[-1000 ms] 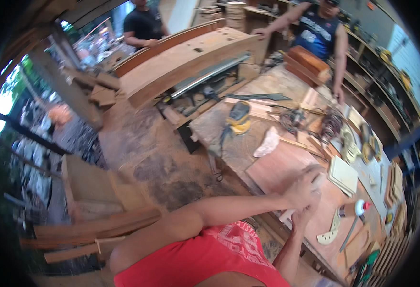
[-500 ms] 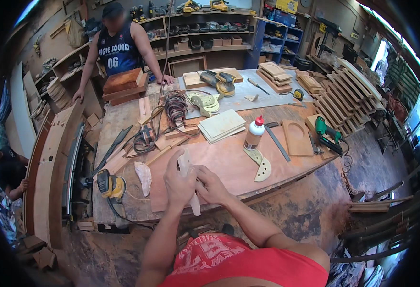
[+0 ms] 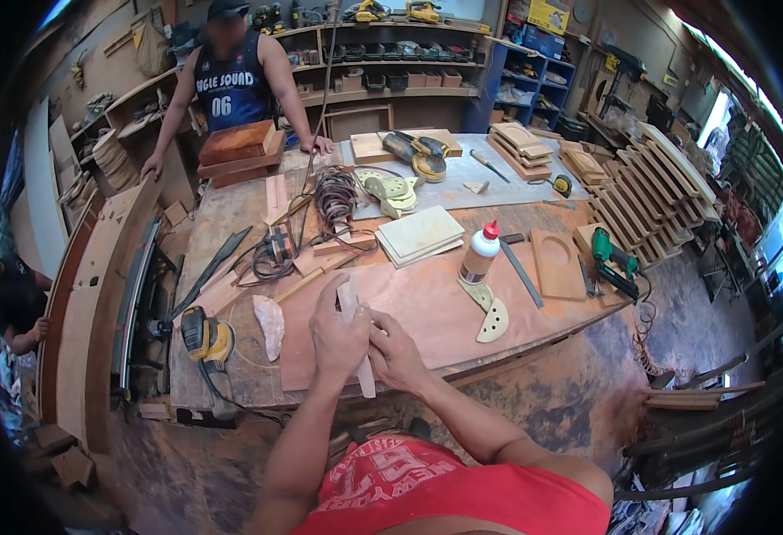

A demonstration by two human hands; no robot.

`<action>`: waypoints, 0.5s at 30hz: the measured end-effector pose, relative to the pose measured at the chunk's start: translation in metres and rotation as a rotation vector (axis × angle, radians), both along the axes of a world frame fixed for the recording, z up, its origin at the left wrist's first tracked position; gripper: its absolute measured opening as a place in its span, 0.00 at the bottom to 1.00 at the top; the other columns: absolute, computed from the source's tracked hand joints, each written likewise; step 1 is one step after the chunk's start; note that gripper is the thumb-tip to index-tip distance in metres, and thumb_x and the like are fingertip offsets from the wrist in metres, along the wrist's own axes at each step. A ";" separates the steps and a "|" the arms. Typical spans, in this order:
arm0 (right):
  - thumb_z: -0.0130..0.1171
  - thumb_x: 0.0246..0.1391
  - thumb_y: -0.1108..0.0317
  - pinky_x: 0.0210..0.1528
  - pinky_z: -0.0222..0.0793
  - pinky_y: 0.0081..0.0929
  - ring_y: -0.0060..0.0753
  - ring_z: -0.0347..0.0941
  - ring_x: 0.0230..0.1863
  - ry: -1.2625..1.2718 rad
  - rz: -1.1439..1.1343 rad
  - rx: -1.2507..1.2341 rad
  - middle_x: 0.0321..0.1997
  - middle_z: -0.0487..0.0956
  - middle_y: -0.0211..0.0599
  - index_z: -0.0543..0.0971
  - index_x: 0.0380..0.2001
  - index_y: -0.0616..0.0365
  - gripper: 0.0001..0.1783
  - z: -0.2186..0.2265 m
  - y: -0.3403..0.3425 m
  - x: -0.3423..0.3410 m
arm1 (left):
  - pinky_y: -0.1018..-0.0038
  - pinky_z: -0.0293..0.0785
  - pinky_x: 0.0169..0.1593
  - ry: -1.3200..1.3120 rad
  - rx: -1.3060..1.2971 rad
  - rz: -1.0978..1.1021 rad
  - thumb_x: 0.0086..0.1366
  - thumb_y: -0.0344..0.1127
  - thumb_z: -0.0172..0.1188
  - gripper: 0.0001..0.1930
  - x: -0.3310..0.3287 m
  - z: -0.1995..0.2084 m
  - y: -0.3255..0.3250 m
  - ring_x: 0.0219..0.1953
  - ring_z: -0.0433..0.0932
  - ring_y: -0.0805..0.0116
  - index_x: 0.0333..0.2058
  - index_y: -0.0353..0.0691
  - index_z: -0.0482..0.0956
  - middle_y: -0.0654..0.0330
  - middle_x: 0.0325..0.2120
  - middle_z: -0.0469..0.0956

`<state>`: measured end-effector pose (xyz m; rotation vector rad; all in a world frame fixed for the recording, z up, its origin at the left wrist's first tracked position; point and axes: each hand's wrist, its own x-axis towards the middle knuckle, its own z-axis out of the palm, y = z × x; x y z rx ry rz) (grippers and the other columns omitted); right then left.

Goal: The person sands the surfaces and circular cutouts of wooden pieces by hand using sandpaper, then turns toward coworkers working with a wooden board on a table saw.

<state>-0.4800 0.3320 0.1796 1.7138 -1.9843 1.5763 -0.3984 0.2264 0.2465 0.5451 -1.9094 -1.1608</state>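
1. The strip [image 3: 356, 334] is a pale, narrow piece of wood, long and flat, with a slightly curved outline; it stands nearly upright over the near edge of the bench [image 3: 231, 374], its top end poking above the hands and its lower end hanging below them.
2. The left hand [image 3: 338, 334] is closed around the strip's upper half, fingers wrapped across its face.
3. The right hand [image 3: 396, 352] grips the strip just right of the left hand, thumb pressed to its edge.
4. Beneath them lies a reddish board [image 3: 409, 308].
5. A pale rag [image 3: 270, 323] lies just left of the board, a yellow sander [image 3: 202, 337] further left.
6. To the right are a glue bottle [image 3: 480, 252] and a curved template [image 3: 488, 314] with holes.
7. At the far side a person [image 3: 235, 85] leans on the bench.
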 end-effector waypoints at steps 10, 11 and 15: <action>0.54 0.57 0.77 0.53 0.75 0.45 0.59 0.74 0.55 -0.144 0.047 0.074 0.59 0.75 0.51 0.77 0.57 0.59 0.23 -0.002 -0.009 -0.003 | 0.62 0.77 0.53 0.002 0.077 -0.014 0.58 0.27 0.61 0.27 0.004 0.002 -0.002 0.49 0.82 0.50 0.57 0.28 0.73 0.40 0.49 0.80; 0.54 0.57 0.77 0.54 0.74 0.45 0.59 0.74 0.55 -0.082 0.019 0.064 0.59 0.74 0.52 0.77 0.58 0.59 0.24 -0.002 -0.008 -0.003 | 0.62 0.77 0.53 0.023 0.045 -0.017 0.58 0.26 0.60 0.26 0.004 0.001 -0.003 0.48 0.82 0.51 0.57 0.28 0.73 0.40 0.49 0.79; 0.52 0.57 0.77 0.56 0.74 0.45 0.60 0.74 0.57 -0.113 -0.006 0.084 0.60 0.74 0.53 0.77 0.59 0.58 0.25 -0.004 -0.002 -0.002 | 0.62 0.77 0.52 0.046 -0.104 0.019 0.57 0.26 0.60 0.26 0.001 -0.006 -0.001 0.47 0.82 0.53 0.57 0.29 0.73 0.43 0.48 0.79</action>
